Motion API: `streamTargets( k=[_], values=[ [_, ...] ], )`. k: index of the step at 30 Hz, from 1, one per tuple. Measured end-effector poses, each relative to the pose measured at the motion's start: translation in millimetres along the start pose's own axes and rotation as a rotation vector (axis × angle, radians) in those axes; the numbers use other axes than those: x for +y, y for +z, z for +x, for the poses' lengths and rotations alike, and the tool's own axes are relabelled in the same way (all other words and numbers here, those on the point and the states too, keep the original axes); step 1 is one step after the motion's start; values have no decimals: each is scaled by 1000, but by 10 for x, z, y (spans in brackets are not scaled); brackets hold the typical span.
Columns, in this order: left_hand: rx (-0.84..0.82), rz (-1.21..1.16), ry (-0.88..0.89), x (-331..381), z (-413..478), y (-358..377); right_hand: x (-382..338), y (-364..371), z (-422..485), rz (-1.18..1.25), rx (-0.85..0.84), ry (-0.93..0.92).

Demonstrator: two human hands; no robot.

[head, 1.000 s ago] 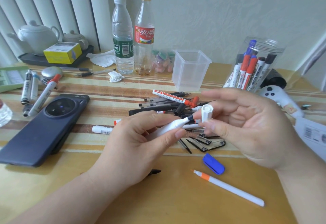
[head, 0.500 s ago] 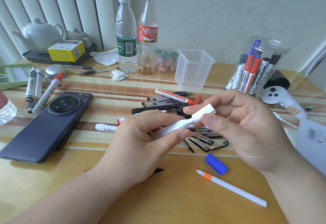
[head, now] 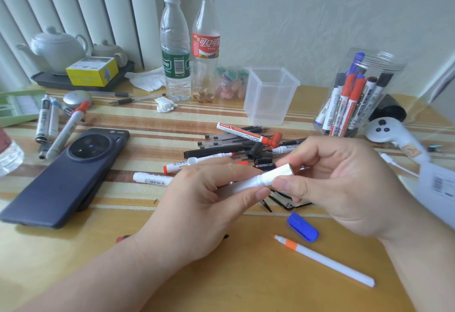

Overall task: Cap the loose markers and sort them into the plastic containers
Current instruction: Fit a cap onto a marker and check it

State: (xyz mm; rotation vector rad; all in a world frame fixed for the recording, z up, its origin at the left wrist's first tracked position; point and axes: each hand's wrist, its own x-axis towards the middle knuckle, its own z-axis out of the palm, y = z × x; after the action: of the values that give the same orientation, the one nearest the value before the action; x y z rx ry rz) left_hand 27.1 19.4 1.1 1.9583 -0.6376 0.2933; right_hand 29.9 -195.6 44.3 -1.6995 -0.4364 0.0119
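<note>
A honey-yellow surface [head: 246, 287] crossed by brown and cream stripes. A white marker [head: 248, 185] wears a white cap [head: 278, 174]. Nearby, a royal-blue cap [head: 302, 226], a white pen [head: 327, 261] with an orange band, a dark navy phone [head: 66, 176], and a clear jar [head: 394, 75] of red, blue and black-capped markers [head: 349, 100].
</note>
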Motion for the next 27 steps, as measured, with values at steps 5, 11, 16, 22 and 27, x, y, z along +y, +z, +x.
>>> streamTargets(
  k=[5,11,16,22,27],
  values=[
    [-45,76,-21,27,11,3,-45,-174,9,-53,47,-49],
    [-143,223,-112,3,-18,-110,-36,-548,14,-448,82,104],
    [-269,357,-166,8,-28,-121,99,-659,39,-805,-50,412],
    [-302,447,-193,30,-33,-85,76,-638,3,-868,-108,448],
    [-353,483,-192,27,-38,-71,-2,-651,-20,-909,-153,524]
  ],
)
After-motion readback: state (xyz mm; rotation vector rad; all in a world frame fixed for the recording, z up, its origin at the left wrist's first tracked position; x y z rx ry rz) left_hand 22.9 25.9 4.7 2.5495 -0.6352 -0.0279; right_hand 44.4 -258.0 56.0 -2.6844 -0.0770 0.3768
